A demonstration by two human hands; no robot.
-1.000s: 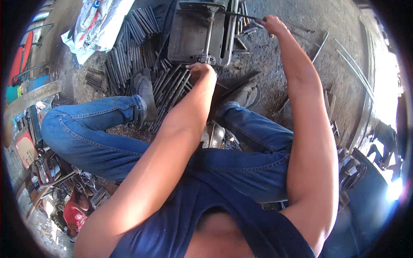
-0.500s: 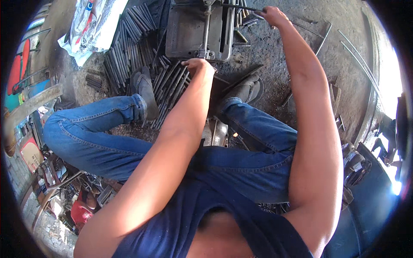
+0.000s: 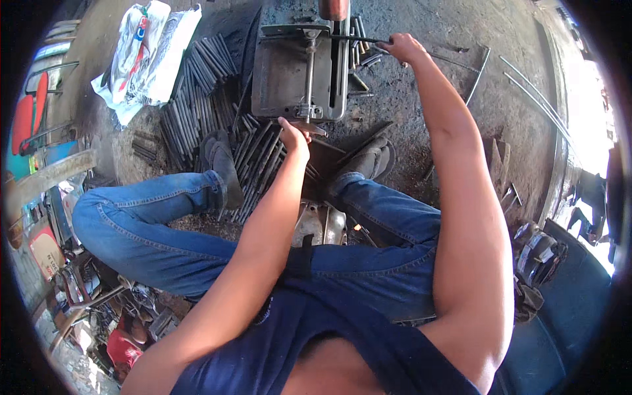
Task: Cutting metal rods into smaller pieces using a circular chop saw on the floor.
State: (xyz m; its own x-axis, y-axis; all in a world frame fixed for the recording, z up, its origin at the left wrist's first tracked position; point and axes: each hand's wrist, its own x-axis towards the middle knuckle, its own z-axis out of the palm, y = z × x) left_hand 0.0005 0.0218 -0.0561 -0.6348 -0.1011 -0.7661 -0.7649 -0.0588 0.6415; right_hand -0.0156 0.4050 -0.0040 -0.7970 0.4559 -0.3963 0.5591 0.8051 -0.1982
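Observation:
A grey metal machine base (image 3: 280, 92) stands ahead of me, with a long vise screw (image 3: 309, 76) running toward me and a plate-like jaw (image 3: 283, 30) at its far end. My left hand (image 3: 294, 137) is closed around the vise's crank handle (image 3: 315, 129) at the near edge; its fingers are partly hidden. Off to the right, my right hand (image 3: 405, 49) grips the end of a dark metal rod (image 3: 359, 39). The rod's other end reaches to the jaw, where I cannot tell whether it is clamped.
Cut metal rods (image 3: 184, 118) lie in piles left of the base, and several short pieces (image 3: 362, 82) lie to its right. A white plastic sack (image 3: 141, 59) is at the far left. A reddish cylinder (image 3: 334, 8) hangs over the base. Long thin rods (image 3: 540, 99) lie at the right.
The view has shifted, showing more of the machine's far end. My left hand has turned at the crank handle, which now shows pointing right. My right hand still holds the rod.

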